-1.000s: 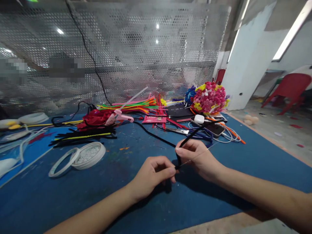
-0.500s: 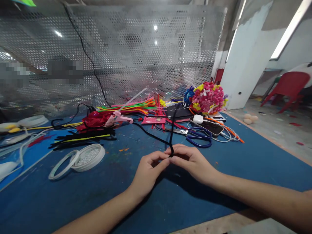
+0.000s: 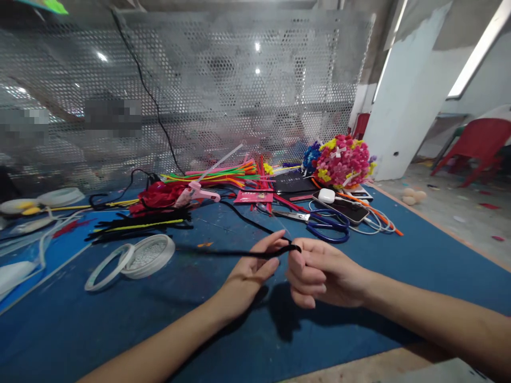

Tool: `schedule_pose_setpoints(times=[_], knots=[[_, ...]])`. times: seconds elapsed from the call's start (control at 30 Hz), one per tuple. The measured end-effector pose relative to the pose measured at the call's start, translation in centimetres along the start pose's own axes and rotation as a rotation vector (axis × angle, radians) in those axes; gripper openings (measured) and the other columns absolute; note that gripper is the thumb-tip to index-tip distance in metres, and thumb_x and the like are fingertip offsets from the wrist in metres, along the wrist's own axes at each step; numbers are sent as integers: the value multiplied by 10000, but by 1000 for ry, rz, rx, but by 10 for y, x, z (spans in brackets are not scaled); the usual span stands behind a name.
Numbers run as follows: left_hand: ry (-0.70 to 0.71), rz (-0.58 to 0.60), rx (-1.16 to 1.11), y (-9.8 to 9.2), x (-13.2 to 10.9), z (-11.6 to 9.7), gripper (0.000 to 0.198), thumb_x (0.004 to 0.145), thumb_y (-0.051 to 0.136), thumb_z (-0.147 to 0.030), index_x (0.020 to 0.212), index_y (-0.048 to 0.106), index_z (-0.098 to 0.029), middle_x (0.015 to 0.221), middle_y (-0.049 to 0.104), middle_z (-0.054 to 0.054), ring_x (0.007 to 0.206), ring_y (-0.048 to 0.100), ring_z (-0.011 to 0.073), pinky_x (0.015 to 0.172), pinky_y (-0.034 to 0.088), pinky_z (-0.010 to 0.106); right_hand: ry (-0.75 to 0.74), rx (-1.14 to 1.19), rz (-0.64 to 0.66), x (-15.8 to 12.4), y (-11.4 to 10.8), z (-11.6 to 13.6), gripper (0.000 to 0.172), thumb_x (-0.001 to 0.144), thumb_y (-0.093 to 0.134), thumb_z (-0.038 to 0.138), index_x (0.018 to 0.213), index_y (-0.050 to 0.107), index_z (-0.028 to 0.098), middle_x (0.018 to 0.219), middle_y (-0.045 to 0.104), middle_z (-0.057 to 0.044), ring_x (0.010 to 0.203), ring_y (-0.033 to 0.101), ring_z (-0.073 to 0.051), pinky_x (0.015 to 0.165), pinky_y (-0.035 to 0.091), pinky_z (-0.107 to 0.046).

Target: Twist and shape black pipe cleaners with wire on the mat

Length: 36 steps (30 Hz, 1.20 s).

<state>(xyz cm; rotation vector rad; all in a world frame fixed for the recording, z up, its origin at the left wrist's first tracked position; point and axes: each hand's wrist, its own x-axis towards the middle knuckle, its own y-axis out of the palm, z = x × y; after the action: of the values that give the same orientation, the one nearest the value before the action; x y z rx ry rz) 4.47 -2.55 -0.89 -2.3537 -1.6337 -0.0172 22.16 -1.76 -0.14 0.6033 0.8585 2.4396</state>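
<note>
Stem (image 3: 239, 254), black: bend pinched in the fingers of our right hand (image 3: 329, 270), the nearer one, above the surface (image 3: 247, 346) toward its near edge, long axis running to its left edge across our left hand (image 3: 242, 281), fingers loosely parted.

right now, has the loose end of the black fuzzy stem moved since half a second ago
Yes: the black fuzzy stem's loose end stood upright then; now it lies over to the left, pointing toward the white round tub.
</note>
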Motion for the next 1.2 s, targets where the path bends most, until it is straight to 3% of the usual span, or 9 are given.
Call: schedule_pose_setpoints(times=[0.1,0.27,0.43,0.53,0.67,0.87,1.07,1.13,1.2], knots=[[192,-54,173,-6,-2,1,368,862,533,-238,1222,527,-314,1183,583,38,1052,542,172,853,448,275,98,75,-77,2,-3,2,127,860,564,242,780,556,144,492,253,100,446,209,-45,518,333,-193],[615,-58,679,-24,-5,6,206,834,560,-201,990,679,-265,851,700,38,797,611,160,770,461,280,200,16,-248,5,-12,-1,147,802,640,248,738,597,122,458,217,116,431,142,-28,472,264,-166],[787,-206,1138,-25,-16,0,214,838,562,-202,964,699,-307,777,719,25,777,622,183,747,444,306,214,-103,-337,4,-11,-4,209,743,693,305,703,592,127,486,313,94,441,218,-28,468,277,-170],[856,-202,1220,-23,-18,-3,225,828,576,-210,1000,690,-301,725,712,16,666,621,156,648,448,257,190,-187,-377,4,-10,-6,264,695,722,354,681,582,130,515,407,70,447,275,-29,465,292,-172],[734,-147,1198,-22,-13,0,264,896,455,-245,1056,664,-265,840,714,36,710,642,133,631,459,203,93,-468,-427,6,-12,-7,280,744,648,401,695,579,134,480,396,75,427,296,-40,435,254,-175],[519,-129,1017,-12,-14,-5,226,890,482,-266,1034,651,-229,871,672,43,734,629,122,619,421,172,-77,-1196,-414,2,-10,0,173,827,515,222,689,578,139,589,475,35,548,390,-70,503,299,-183],[285,-17,894,-14,-6,-27,173,841,550,-312,797,701,-241,811,657,23,778,558,172,705,402,252,-329,-1717,-96,-2,-15,0,214,899,433,194,732,560,153,605,504,13,554,419,-92,537,321,-206],[121,59,710,-17,-1,-31,184,806,590,-318,705,702,-212,785,675,30,773,567,180,707,409,263,-452,-1878,43,-2,-18,0,261,921,385,191,714,541,160,592,496,4,554,407,-112,535,311,-230],[-140,180,453,-20,2,-33,218,782,612,-319,634,674,-172,673,676,28,632,563,148,592,403,234,-540,-1983,210,-2,-19,2,311,938,330,169,703,534,163,579,486,-2,547,385,-125,535,302,-248]])
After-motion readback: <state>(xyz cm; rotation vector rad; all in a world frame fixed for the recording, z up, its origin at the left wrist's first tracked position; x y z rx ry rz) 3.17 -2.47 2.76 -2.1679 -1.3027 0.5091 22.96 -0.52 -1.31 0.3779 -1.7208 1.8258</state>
